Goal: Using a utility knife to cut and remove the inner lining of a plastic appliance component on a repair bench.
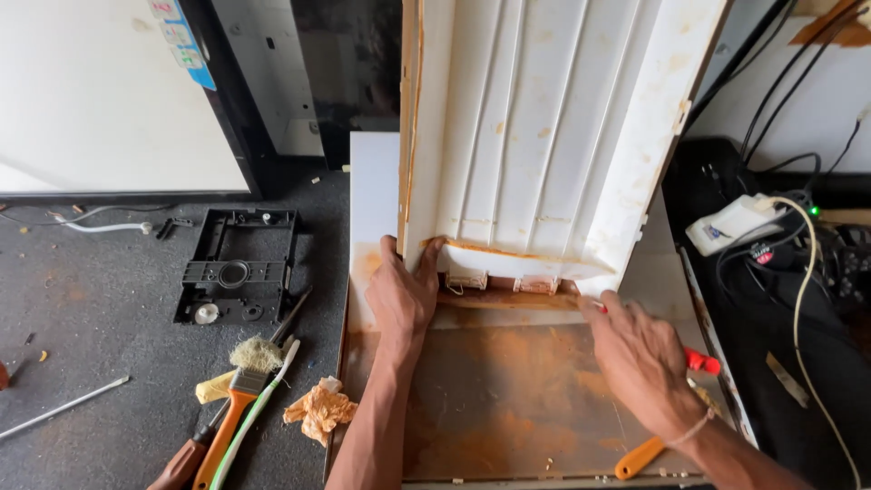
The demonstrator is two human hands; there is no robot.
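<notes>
Left hand (404, 290) grips the white panel (535, 136) bottom-left corner, panel upright on rusty tray (508, 399). Right hand (640, 358) closed around red-handled tool (701, 362) at right corner (tip hidden). Little clearance.

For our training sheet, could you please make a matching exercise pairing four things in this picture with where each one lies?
Things:
1. white ribbed plastic panel
2. black plastic frame
3. orange-handled paintbrush
4. white adapter box

Places:
A. on the dark floor beside crumpled orange-stained paper
B. among black cables at the right
C. upright on the rusty metal tray, steadied by the left hand
D. flat on the floor, left of the tray

Pairs: 1-C, 2-D, 3-A, 4-B
</notes>
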